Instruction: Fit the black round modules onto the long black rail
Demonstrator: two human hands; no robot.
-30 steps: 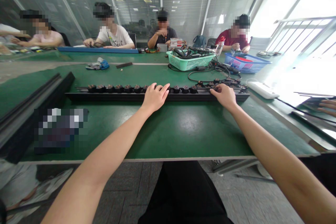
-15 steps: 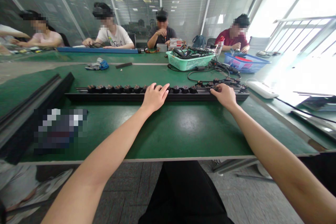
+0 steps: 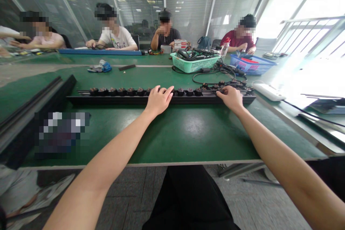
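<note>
A long black rail (image 3: 113, 99) lies across the green table (image 3: 183, 133), with a row of small dark round parts (image 3: 118, 90) standing along its far side. My left hand (image 3: 158, 100) rests on the rail near its middle, fingers stretched out and lying flat. My right hand (image 3: 230, 97) rests on the rail near its right end, its fingers curled down over the rail's top; whether they hold anything I cannot make out.
Black rails (image 3: 32, 111) lie stacked at the left. A green basket (image 3: 194, 64) of cables, a blue basket (image 3: 252, 65), a white power strip (image 3: 269, 92) and loose black cables (image 3: 212, 75) sit beyond. Several people sit at the far side of the table.
A co-worker's hand at the right edge a second ago has gone from view. My own hands have hardly moved.
</note>
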